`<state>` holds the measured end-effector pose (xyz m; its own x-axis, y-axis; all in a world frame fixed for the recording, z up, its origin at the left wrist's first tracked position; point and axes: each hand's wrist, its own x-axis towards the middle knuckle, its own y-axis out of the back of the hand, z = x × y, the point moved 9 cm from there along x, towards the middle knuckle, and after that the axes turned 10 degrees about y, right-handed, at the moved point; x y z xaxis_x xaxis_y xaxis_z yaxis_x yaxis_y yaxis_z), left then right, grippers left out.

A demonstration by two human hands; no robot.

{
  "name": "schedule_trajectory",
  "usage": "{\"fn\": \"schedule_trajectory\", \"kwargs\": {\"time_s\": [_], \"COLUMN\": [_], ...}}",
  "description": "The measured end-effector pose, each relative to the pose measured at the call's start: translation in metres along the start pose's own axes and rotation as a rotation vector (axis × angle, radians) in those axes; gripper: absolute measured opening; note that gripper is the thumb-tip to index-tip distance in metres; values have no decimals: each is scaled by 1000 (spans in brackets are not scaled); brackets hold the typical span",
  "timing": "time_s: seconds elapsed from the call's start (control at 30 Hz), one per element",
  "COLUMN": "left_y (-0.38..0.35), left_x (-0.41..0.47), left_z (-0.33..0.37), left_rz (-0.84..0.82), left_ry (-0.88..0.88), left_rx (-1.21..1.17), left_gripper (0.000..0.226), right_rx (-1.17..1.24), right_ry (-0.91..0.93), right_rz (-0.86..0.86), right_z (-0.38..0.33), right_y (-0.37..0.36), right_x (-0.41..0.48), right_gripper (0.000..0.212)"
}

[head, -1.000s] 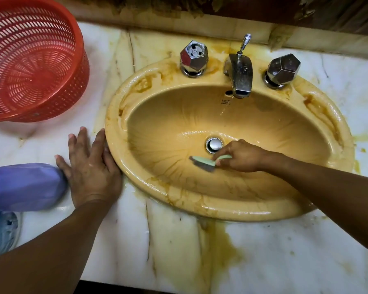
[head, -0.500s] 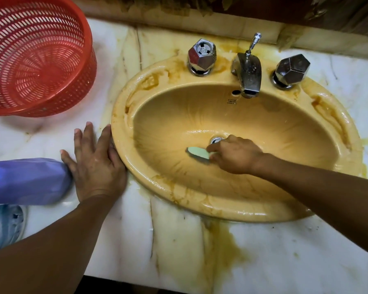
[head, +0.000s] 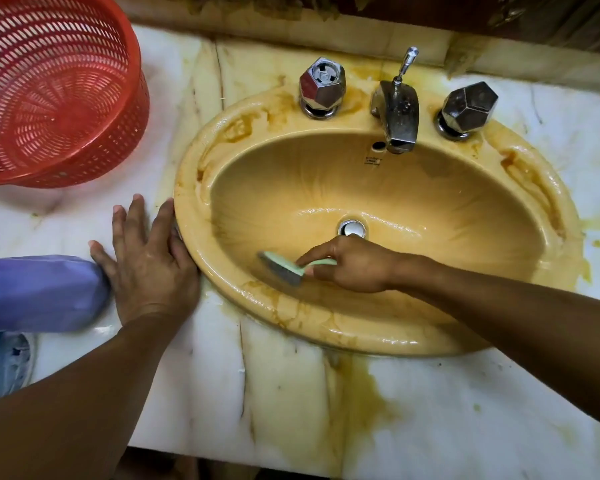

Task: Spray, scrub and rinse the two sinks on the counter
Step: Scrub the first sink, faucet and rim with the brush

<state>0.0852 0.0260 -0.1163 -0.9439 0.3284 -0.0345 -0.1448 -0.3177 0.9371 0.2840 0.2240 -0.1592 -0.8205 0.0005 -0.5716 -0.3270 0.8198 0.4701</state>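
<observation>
We hold the small pale-green plastic scrub brush in the right hand, fingers curled round its handle. The dark-bristled head projects past the fingertips, toward our left. We judge the brush light and stiff, with a wet handle likely to slip, so we would grip the handle close behind the head. Its long axis runs left to right, slightly tilted. The bristles face down against the near wall of the yellow oval ceramic sink, and the chrome drain lies just beyond the knuckles. The left hand lies flat on the white marble counter, fingers straight, spread and holding nothing. Its thumb rests against the sink rim and its little finger is just beside a purple plastic container.
</observation>
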Motion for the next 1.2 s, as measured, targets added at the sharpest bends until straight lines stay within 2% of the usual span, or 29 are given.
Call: {"fn": "schedule_trajectory", "kwargs": {"time_s": [0.03, 0.07, 0.17, 0.2, 0.3, 0.37, 0.4, 0.5, 0.57, 0.6, 0.67, 0.7, 0.73, 0.83, 0.87, 0.93, 0.97, 1.07, 1.17, 1.2], "left_y": [-1, -1, -1, -2, -1, 0, 1, 1, 2, 2, 2, 2, 3, 4, 4, 4, 3, 3, 4, 4], "left_x": [0, 1, 1, 1, 2, 1, 1, 2, 1, 1, 2, 1, 1, 2, 2, 2, 2, 2, 2, 2], "left_z": [0, 0, -1, -1, 0, 0, 1, 1, 1, 1, 1, 1, 2, 3, 4, 3, 2, 4, 4, 5], "left_rz": [-1, -2, -4, -7, -6, -5, -4, 0, 6, 8, 7, 5, 4, 8, 8, 12, 13, 14, 21, 24], "left_ry": [-1, 1, 6, 5, 7, 4, 2, -1, 0, 0, 2, 5, 9, 12, 11, 10, 11, 9, 9, 5], "left_rx": [0, -1, 9, 9, 6, 4, 1, 8, 10, 11, 14, 15, 14, 16, 11, 1, 0, -2, -3, 3], "left_gripper": [51, 50, 49, 49, 47, 47, 47, 46, 45, 44, 44, 44, 44, 43, 43, 43, 43, 43, 43, 43], "right_rx": [89, 52, -347, -343, -47, 49, -7, -418, -538, -466, -112, -18, -71, -516, -498, -227, -194, -392, -315, -363], "right_ry": [-6, -27, -154, -144, -26, -52, -95, -368, -391, -354, -309, -302, -289, -347, -336, -296, -281, -317, -267, -258], "right_rz": [-36, -58, -9, 0, -49, -140, -185, -246, -219, -238, -275, -295, -310, -191, -212, -246, -243, -79, -85, -39], "right_z": [0, 5, 30, 28, 10, 15, 28, 89, 102, 96, 78, 72, 68, 74, 76, 72, 71, 84, 80, 80], "right_y": [-1, 3, 21, 17, 1, 7, 14, 52, 59, 50, 31, 26, 26, 41, 33, 17, 16, 35, 27, 30], "right_x": [-4, -7, -16, -19, -37, -65, -80, -119, -121, -118, -111, -108, -104, -87, -84, -81, -78, -69, -66, -64], "right_gripper": [30, 30, 32, 32, 35, 41, 41, 30, 31, 29, 23, 21, 21, 27, 27, 22, 22, 30, 31, 34]}}
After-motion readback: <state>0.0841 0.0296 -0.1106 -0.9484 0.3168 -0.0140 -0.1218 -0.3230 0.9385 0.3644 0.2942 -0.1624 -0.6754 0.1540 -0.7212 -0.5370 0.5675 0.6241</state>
